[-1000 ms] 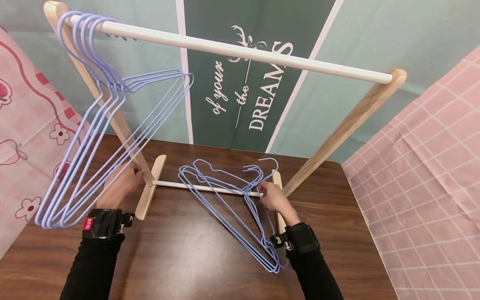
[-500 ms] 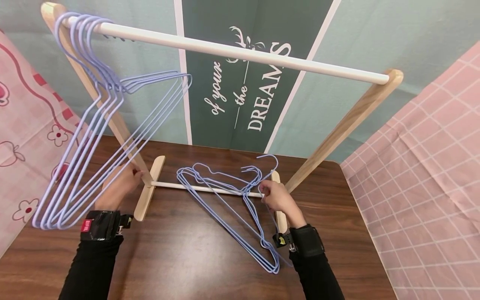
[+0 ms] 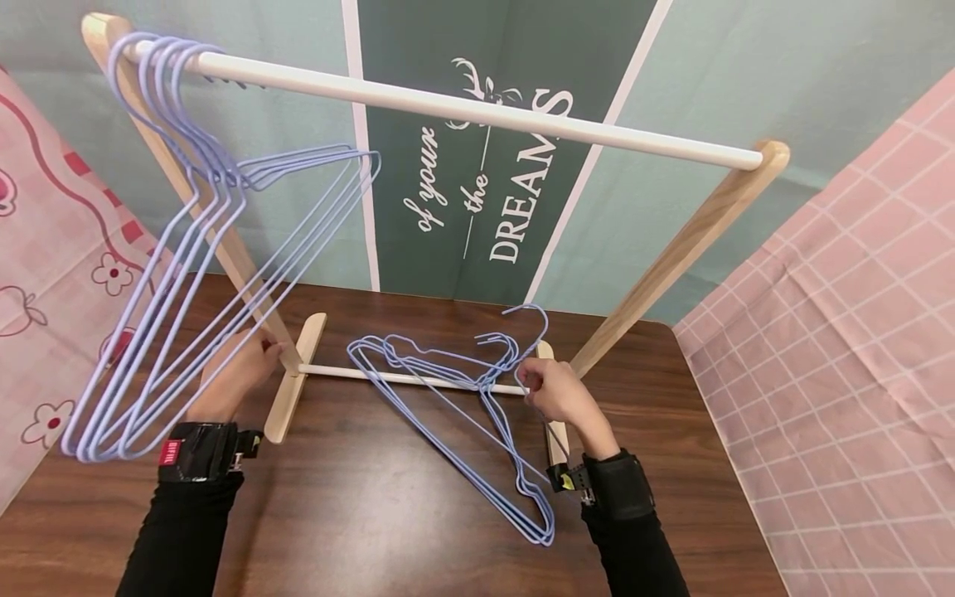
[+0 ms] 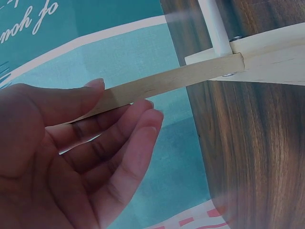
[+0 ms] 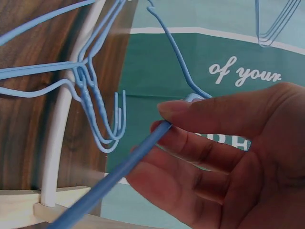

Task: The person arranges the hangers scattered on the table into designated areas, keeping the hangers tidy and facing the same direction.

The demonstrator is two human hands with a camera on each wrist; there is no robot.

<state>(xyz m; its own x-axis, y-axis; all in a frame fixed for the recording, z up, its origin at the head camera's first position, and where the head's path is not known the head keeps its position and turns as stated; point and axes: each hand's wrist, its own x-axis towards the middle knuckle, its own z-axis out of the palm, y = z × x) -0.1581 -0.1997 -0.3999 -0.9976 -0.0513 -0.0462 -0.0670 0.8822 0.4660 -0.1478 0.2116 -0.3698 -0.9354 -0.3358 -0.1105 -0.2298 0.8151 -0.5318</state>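
My left hand grips the left wooden post of a clothes rack low down, thumb on one face and fingers on the other. Between the thumb and fingers of my right hand is one light-blue wire hanger, pinched along an arm near its neck. Its hook points up toward the back. Several more blue hangers lie overlapping on the table, across the rack's lower white bar, just left of my right hand. My right wrist and forearm partly cover the held hanger in the head view.
Several blue hangers hang bunched at the left end of the white top rail. The right wooden post rises beside my right hand. A green printed cloth stands behind, with pink cloths at both sides.
My right hand has moved slightly right with its hanger, drawing that hanger away from the pile. My left hand stays on the post. The view has shifted a little.
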